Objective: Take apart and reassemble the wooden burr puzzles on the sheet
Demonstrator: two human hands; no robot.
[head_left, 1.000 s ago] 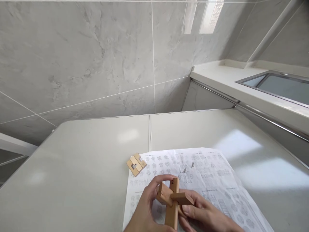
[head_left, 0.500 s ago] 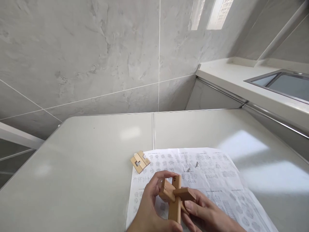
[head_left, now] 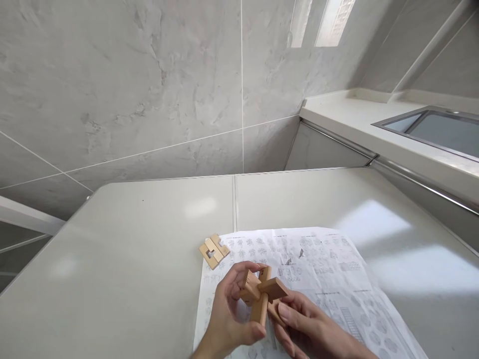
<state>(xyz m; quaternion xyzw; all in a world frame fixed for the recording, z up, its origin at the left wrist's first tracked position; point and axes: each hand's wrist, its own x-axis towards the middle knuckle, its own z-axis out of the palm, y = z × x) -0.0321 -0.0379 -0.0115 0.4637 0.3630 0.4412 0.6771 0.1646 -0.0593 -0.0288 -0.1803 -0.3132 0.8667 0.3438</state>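
Observation:
Between my hands, above the paper, is a wooden burr puzzle [head_left: 259, 304] made of crossed, interlocking bars; a "2" is marked on one bar end. My left hand [head_left: 226, 311] curves around its left side, fingers at the top end of the long bar and thumb at the lower end. From the right, my right hand [head_left: 309, 321] pinches a bar at the lower right of the puzzle between thumb and fingers. Some of its fingertips are hidden behind the wood. Several flat notched wooden pieces [head_left: 218, 245] lie together at the sheet's upper left corner.
A creased printed sheet [head_left: 333, 269] with small diagrams, torn in two spots, lies on the glossy pale table [head_left: 149, 259]. A seam runs down the table. Behind stands a grey tiled wall [head_left: 149, 89]; a white counter [head_left: 337, 109] with a sink [head_left: 441, 129] is at right.
The puzzle has tilted and turned a little in my hands, its long bar now leaning and looking shorter. Both hands keep their hold. The whole view has shifted slightly.

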